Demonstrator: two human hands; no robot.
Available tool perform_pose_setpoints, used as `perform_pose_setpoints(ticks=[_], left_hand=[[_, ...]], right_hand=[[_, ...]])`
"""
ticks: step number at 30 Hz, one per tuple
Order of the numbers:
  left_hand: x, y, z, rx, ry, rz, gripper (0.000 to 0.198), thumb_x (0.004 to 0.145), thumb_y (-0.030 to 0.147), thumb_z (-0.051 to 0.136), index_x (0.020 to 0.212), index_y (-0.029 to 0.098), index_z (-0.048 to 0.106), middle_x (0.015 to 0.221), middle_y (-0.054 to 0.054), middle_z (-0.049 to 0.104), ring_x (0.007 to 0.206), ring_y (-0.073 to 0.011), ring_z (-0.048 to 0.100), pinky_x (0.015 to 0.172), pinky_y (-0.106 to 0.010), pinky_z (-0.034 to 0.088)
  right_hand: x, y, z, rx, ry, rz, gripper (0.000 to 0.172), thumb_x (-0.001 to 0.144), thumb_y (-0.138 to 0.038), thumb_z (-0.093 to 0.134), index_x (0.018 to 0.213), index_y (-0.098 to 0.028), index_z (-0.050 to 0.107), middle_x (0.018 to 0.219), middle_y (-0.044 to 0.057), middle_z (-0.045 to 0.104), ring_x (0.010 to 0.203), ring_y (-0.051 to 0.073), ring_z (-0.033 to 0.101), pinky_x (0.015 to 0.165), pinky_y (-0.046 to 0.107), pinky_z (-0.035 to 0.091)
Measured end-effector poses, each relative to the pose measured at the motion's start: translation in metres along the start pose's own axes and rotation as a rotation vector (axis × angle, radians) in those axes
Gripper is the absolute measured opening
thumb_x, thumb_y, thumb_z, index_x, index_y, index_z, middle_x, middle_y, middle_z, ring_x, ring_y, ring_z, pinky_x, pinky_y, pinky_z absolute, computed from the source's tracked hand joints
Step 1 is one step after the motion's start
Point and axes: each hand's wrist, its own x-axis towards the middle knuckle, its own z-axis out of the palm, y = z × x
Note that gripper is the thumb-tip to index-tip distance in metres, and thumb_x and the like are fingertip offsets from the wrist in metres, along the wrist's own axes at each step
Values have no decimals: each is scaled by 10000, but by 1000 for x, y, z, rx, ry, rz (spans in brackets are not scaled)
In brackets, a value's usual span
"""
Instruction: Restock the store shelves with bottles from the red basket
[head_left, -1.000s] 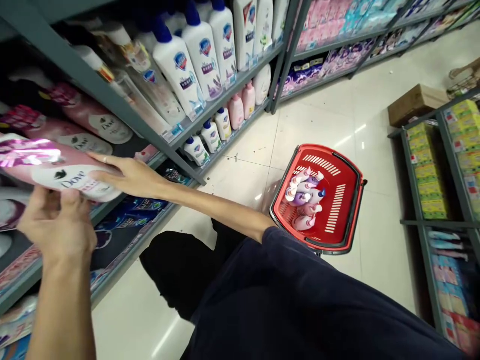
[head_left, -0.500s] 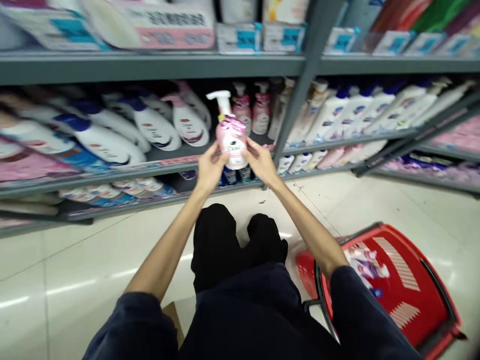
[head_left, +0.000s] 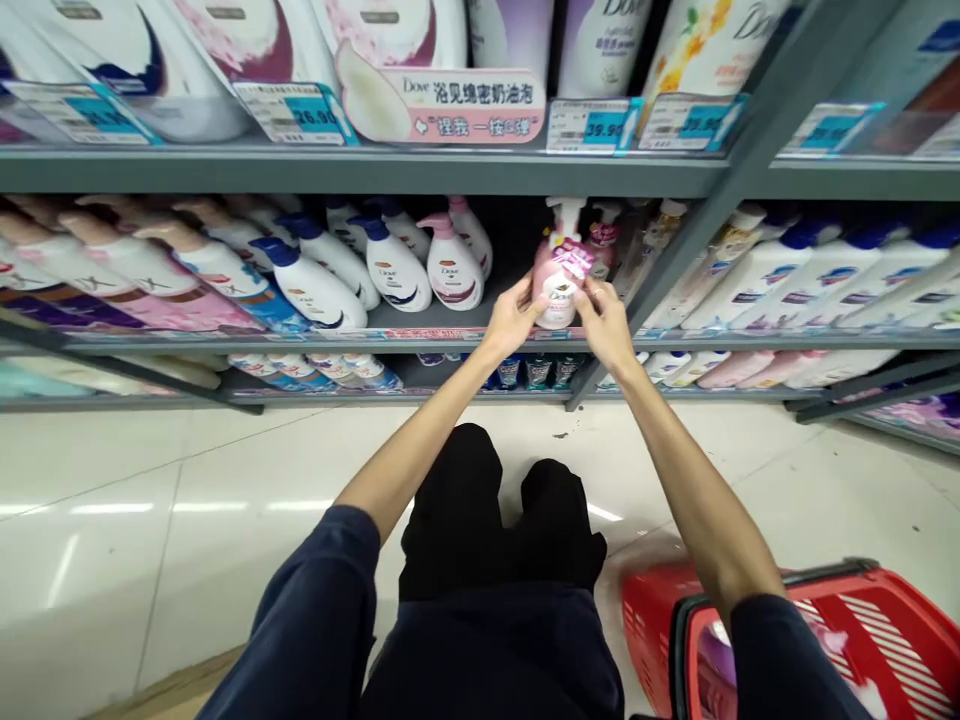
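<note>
Left hand partly hides pink bottle (red basket cropped).

Pink pump bottle between left fingers and right fingers at shelf edge

The middle shelf bears brown-pump bottles at left, then blue-pump bottles, then two pink-pump bottles, one behind the other. A pink bottle is upright at its front edge, near the right-hand post; whether it rests there is unclear. Large bottles stand on the upper shelf. The floor bears a red basket.
</note>
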Motion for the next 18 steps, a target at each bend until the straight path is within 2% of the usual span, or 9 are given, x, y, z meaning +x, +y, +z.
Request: perform_pose_setpoints(ticks=[3,9,13,18], left_hand=[[16,-21,3,-1,-13,0,983,855,522,932,1646,98,532,1745,-220,482,1628,-384,491,1399,-531,343],[30,-58,14,-21,-62,-42,983,920,516,877,1718,133,449,1803,-188,407,1662,-406,431,1401,-549,336],[36,-65,25,12,-54,-89,923,913,433,888,1695,147,488,1800,-177,412,1639,-423,462,1396,-531,350],[37,-59,35,65,-95,-128,731,918,254,828,1598,128,590,1650,-158,620,1575,-398,554,1367,-575,402]], right_hand=[[9,21,0,-43,51,-20,802,1028,-823,522,1469,-189,739,1425,170,672,1392,311,637,1321,553,438],[8,55,2,-51,153,27,661,1075,-728,510,1429,-223,747,1484,163,650,1458,317,602,1337,569,401],[2,65,6,-78,200,80,634,1110,-683,439,1474,-236,702,1495,166,634,1455,315,595,1345,574,394],[0,72,15,-113,226,154,678,1115,-659,392,1619,-225,528,1661,200,489,1612,346,441,1389,624,307]])
